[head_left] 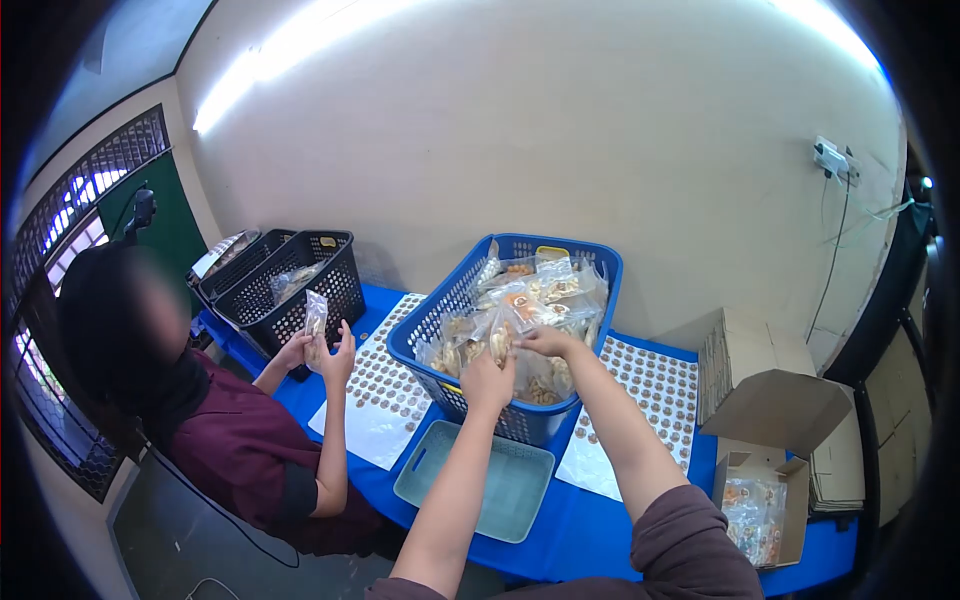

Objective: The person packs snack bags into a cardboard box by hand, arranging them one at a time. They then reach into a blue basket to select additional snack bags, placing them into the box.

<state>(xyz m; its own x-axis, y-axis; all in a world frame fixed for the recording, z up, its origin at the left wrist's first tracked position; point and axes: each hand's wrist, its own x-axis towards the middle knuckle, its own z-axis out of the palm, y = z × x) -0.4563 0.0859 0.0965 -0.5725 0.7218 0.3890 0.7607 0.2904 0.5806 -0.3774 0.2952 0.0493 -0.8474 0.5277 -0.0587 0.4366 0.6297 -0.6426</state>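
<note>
My left hand [487,382] is closed around the lower part of a clear plastic packet [501,342] with pale, beige pieces inside. The packet is held upright over the front of a blue perforated basket [450,382]. From the right, my right hand [547,342] reaches in with bent fingers that pinch at the packet's side. Many similar clear packets [560,287] fill the basket, some with round printed stickers and orange or pale contents. Below my left forearm lies a shallow grey-green tray [520,500].
Sticker sheets [645,385] flank the basket on the blue-covered table [590,530]. An open carton [765,500] holding packets and flat cardboard [745,345] are at right. At left, a person [240,430] holds a packet [316,313] near black baskets [335,275].
</note>
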